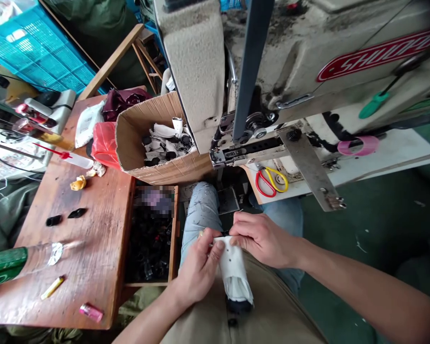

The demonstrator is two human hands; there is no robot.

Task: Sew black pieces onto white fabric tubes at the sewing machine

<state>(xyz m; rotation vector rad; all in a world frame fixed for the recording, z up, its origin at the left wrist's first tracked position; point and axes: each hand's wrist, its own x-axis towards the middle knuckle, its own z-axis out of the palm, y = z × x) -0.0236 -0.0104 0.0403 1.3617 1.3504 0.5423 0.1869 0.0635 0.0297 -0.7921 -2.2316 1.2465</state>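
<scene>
A white tubular fabric piece (pixel 234 263) with a row of small dark holes and a black end hangs over my lap. My left hand (pixel 204 265) pinches its upper left edge between thumb and fingers. At the upper right edge, my right hand (pixel 259 239) grips the same piece, fingers curled. Something small and black shows between the two hands at the top edge; its shape is too small to make out.
A sewing machine (pixel 189 62) stands ahead, with red-and-yellow scissors (pixel 271 181) beneath. A cardboard box (pixel 164 172) holds white and black pieces. Left are a wooden table (pixel 93 239) with a lighter (pixel 90 312) and an open drawer (pixel 173 239) of black parts.
</scene>
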